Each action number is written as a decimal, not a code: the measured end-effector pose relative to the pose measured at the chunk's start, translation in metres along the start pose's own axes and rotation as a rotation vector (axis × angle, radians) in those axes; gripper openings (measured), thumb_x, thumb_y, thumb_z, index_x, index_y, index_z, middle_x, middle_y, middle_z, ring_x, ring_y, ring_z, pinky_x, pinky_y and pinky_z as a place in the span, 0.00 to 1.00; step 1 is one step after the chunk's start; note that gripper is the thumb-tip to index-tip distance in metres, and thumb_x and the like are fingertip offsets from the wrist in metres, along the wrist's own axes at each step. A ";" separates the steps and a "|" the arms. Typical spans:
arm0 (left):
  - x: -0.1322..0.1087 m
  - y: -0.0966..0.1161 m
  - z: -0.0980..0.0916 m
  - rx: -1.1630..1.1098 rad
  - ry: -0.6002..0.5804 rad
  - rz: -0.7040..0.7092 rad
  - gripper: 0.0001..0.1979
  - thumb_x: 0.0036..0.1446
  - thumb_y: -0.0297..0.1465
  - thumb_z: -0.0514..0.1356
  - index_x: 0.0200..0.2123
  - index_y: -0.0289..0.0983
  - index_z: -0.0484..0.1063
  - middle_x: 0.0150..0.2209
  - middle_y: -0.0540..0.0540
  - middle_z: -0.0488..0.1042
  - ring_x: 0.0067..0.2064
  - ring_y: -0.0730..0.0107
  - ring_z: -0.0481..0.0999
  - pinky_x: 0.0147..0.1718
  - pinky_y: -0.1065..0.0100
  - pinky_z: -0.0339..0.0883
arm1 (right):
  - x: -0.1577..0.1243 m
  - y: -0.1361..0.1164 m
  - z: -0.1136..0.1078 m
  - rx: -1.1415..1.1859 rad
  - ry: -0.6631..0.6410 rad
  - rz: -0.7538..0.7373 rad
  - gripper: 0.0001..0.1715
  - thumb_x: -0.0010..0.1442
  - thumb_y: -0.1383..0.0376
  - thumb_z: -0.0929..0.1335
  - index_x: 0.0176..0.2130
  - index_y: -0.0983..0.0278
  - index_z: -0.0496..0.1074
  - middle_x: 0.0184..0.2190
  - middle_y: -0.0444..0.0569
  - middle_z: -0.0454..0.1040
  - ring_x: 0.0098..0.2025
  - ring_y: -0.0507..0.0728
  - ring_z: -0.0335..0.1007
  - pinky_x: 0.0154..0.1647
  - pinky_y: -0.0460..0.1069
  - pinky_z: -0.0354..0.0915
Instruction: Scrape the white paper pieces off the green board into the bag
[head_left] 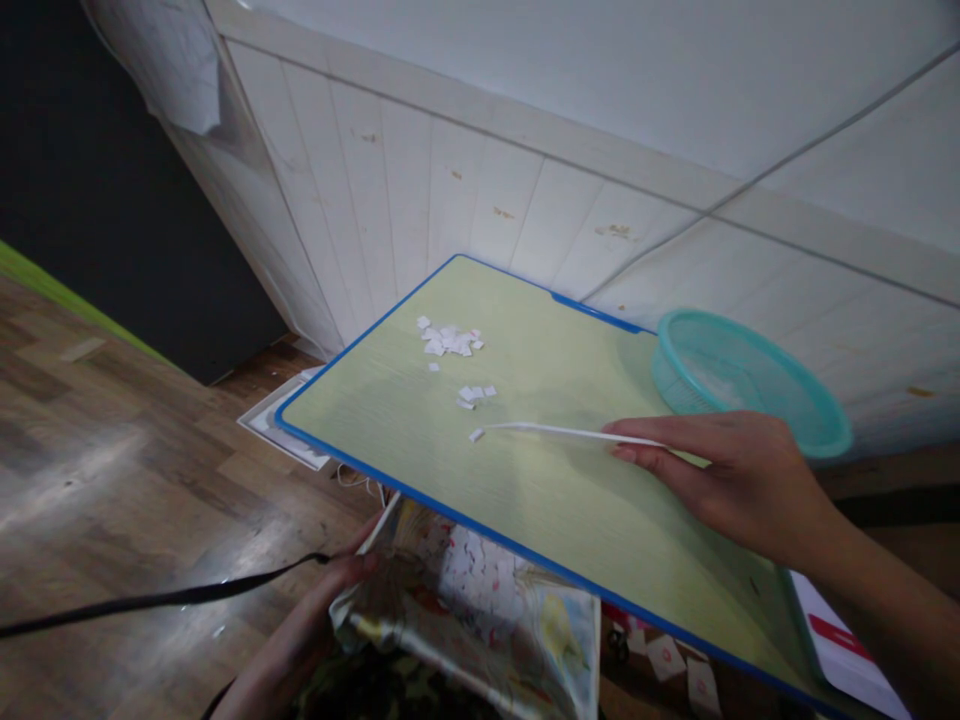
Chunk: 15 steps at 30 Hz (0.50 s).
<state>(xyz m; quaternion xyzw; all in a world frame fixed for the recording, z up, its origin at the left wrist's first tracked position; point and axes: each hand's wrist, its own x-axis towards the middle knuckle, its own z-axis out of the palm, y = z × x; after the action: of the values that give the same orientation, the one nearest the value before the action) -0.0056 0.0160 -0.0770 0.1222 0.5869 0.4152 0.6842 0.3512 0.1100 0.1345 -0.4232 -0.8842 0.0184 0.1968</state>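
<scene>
My right hand [739,480] pinches one end of a thin white strip [555,432] between thumb and fingers. The strip's far tip is just beside a small white paper piece [477,435] on a pale green board with a blue edge [600,370]. Beyond that lie a little group of white paper pieces [472,397] and a larger heap [450,340]. Below the board's near edge, my left hand [351,570] is closed around the side of a shiny patterned tray or bag [559,640]; its exact kind is unclear. Paper bits show inside it.
A turquoise plastic basket [750,375] stands at the board's right, by the white panelled wall [487,190]. A white box [289,425] lies under the board's left corner. A black strap [187,595] crosses the left side. Paper cards [666,657] lie below the board.
</scene>
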 end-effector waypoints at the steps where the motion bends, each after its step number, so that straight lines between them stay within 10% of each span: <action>1: 0.001 -0.001 -0.001 0.004 0.003 0.002 0.33 0.40 0.38 0.69 0.54 0.48 0.76 0.49 0.49 0.83 0.64 0.35 0.64 0.55 0.49 0.69 | 0.002 0.000 0.002 -0.010 0.015 0.009 0.10 0.64 0.66 0.67 0.43 0.59 0.79 0.37 0.45 0.83 0.33 0.56 0.81 0.31 0.47 0.72; 15: -0.008 -0.004 -0.010 0.001 -0.047 0.034 0.27 0.41 0.37 0.69 0.49 0.42 0.80 0.54 0.47 0.80 0.67 0.39 0.60 0.59 0.50 0.65 | 0.025 -0.013 0.017 -0.161 0.065 0.054 0.11 0.64 0.65 0.65 0.41 0.60 0.79 0.34 0.45 0.83 0.26 0.54 0.78 0.25 0.46 0.64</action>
<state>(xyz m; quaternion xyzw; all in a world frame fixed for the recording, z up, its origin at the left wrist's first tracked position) -0.0130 0.0045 -0.0766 0.1422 0.5686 0.4237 0.6907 0.3211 0.1228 0.1293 -0.4616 -0.8643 -0.0610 0.1902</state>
